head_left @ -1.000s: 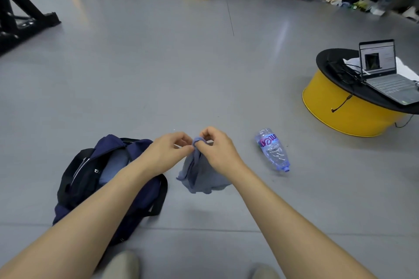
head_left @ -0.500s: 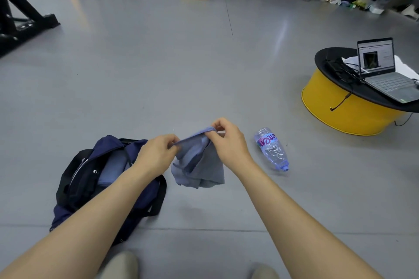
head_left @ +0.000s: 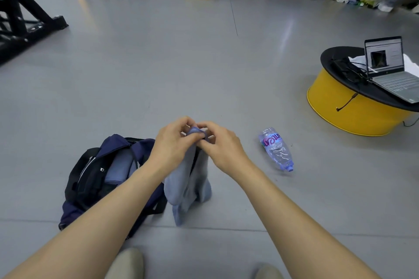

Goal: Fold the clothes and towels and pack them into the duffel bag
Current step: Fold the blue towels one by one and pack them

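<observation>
Since half a second ago, the left hand point(head_left: 173, 142) and the right hand point(head_left: 223, 146) are brought back together, and the blue towel point(head_left: 189, 184) is gathered into a narrow hanging bundle. Its top edge is pinched in the grip of both hands, above the floor point(head_left: 204, 63), just beside the open duffel bag point(head_left: 90, 179).

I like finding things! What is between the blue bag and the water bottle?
In the head view, a blue-grey cloth hangs, pinched by the left hand and right hand, between the duffel bag and the bottle.
</observation>
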